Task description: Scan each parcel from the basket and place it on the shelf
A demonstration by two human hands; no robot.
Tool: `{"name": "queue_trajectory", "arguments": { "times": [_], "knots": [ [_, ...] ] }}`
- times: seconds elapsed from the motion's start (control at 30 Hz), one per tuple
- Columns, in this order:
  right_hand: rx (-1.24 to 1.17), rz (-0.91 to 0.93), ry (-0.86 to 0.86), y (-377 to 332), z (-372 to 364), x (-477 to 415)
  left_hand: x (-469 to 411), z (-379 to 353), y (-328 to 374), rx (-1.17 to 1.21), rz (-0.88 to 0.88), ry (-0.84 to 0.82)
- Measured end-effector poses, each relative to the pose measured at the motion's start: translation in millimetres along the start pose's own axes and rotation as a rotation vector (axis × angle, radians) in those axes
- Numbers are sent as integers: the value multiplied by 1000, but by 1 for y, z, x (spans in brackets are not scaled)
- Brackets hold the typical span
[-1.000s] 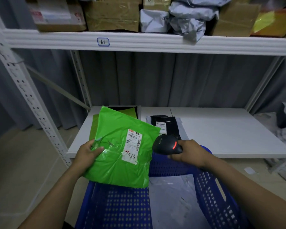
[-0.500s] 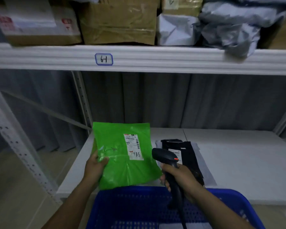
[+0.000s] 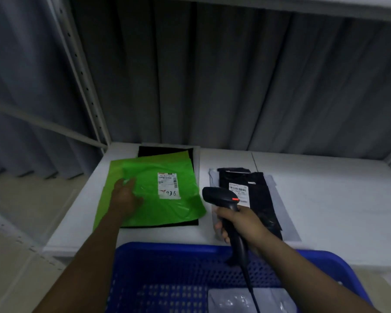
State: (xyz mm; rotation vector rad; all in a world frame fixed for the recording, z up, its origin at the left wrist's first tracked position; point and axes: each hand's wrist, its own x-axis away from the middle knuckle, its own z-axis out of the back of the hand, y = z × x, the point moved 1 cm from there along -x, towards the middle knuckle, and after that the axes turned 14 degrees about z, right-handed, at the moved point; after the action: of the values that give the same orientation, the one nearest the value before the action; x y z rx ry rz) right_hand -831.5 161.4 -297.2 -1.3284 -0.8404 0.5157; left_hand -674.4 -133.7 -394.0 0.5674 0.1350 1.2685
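Observation:
A green parcel (image 3: 167,206) with a white label marked 7936 lies flat on the white shelf board (image 3: 336,199), on top of a black parcel and another green one. My left hand (image 3: 124,197) rests palm down on its left part, fingers over the edge. My right hand (image 3: 239,222) grips a black barcode scanner (image 3: 221,196) upright, its head just right of the green parcel. The blue basket (image 3: 167,249) sits below the shelf edge, with a grey parcel (image 3: 230,301) inside.
A black parcel (image 3: 257,199) with a label lies on a grey one behind the scanner. A perforated shelf post (image 3: 81,75) stands at the left. A grey curtain (image 3: 235,75) hangs behind. The scanner cable runs down into the basket.
My left hand has carried the green parcel forward and down onto the stack on the shelf. The scanner has turned upright and moved right, away from the label. The view tilted down.

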Motion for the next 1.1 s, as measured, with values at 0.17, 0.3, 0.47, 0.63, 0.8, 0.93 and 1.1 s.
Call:
{"name": "queue_trajectory", "arguments": {
  "times": [0.17, 0.3, 0.47, 0.63, 0.8, 0.93, 1.1],
  "knots": [
    [17, 22, -1, -3, 2, 13, 9, -14, -12, -446, -103, -111],
    [-13, 73, 23, -20, 8, 45, 42, 0, 10, -350, -131, -139],
    [-4, 127, 90, -29, 31, 106, 126, 11, 50, -172, -282, -157],
    [5, 75, 250, 12, 79, 177, 216, -39, 54, -77, -371, -245],
    [20, -41, 382, 74, 126, 231, 291, -141, 31, -56, -276, -559],
    [-3, -157, 427, 121, 149, 248, 331, -215, 7, -118, -153, -695],
    [-36, -286, 422, 171, 164, 236, 337, -310, -42, -170, -12, -752]
  ]
}}
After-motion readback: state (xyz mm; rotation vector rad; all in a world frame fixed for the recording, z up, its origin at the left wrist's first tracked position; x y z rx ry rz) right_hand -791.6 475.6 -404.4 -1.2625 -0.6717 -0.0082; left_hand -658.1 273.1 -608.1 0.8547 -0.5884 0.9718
